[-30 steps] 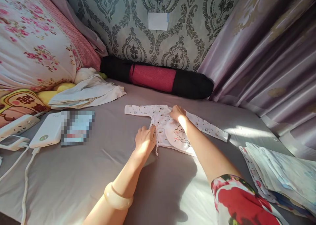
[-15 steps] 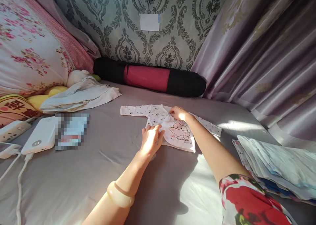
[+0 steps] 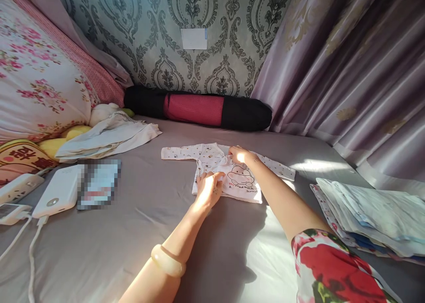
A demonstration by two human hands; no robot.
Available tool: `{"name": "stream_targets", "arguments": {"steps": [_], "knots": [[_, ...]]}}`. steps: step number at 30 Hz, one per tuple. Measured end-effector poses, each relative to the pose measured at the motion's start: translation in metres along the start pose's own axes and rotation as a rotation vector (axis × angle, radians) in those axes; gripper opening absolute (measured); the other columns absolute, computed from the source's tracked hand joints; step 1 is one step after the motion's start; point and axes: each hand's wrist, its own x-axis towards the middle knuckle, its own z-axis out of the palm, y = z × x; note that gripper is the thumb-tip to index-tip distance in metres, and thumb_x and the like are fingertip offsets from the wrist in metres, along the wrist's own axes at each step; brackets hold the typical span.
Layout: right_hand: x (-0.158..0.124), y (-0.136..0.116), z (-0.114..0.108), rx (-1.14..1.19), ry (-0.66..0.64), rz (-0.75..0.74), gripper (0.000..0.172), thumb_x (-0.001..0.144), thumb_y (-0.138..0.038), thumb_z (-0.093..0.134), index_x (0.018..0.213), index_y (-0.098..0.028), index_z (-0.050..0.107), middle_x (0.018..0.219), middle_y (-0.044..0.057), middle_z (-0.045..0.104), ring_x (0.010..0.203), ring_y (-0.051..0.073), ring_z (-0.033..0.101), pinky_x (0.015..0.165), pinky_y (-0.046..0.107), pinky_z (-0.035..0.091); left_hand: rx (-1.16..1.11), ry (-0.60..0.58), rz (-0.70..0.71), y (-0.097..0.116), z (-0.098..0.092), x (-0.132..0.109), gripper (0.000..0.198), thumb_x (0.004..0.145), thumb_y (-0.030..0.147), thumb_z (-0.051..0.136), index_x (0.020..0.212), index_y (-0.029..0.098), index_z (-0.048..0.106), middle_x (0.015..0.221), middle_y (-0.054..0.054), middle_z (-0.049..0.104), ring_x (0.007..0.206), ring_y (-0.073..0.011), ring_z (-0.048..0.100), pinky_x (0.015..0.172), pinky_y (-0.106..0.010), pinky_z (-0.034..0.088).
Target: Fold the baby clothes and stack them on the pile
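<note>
Left hand (image 3: 209,190) rests on the shirt (image 3: 239,179), right hand (image 3: 241,154) near its far edge; whether either pinches, I cannot tell. Best smoothed gently outward.

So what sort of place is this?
Likely a bedroom: a gray sheet lies under the small shirt, floral bedding sits at the left, and purplish curtains hang on the right.

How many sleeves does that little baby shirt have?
2. One sleeve of the baby shirt stretches left; the second sleeve slants right, its shoulder end partly hidden behind the right wrist.
</note>
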Motion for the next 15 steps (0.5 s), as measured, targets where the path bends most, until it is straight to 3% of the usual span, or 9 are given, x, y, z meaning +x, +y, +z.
{"name": "stream_targets", "arguments": {"steps": [5,11,15], "knots": [[-0.010,-0.010,0.022,-0.009,0.158,-0.013,0.027,0.100,-0.018,0.040,0.119,-0.019,0.059,0.128,0.013,0.057,0.112,0.024,0.057,0.083,0.031,0.044,0.086,0.052,0.019,0.002,0.001,-0.003,0.044,0.086,0.010,0.051,0.123,0.026,0.070,0.100,-0.010,0.071,0.100,-0.0263,0.061,0.091,-0.040,0.044],[-0.015,-0.021,0.059,0.039,0.399,0.005,0.034,0.098,-0.014,0.034,0.126,-0.017,0.055,0.131,0.016,0.054,0.121,0.027,0.050,0.096,0.034,0.041,0.173,-0.010,0.018,-0.001,0.005,-0.003,0.039,0.087,0.013,0.047,0.118,0.020,0.071,0.105,-0.012,0.070,0.105,-0.0290,0.061,0.091,-0.042,0.044],[-0.027,-0.020,0.066,0.112,0.369,0.020,0.043,0.095,-0.011,0.036,0.137,-0.014,0.048,0.147,0.017,0.044,0.130,0.027,0.045,0.102,0.037,0.041,0.224,0.007,0.032,-0.003,0.006,-0.004,0.036,0.086,0.015,0.048,0.112,0.020,0.072,0.104,-0.013,0.069,0.103,-0.0305,0.060,0.090,-0.045,0.046]]}}
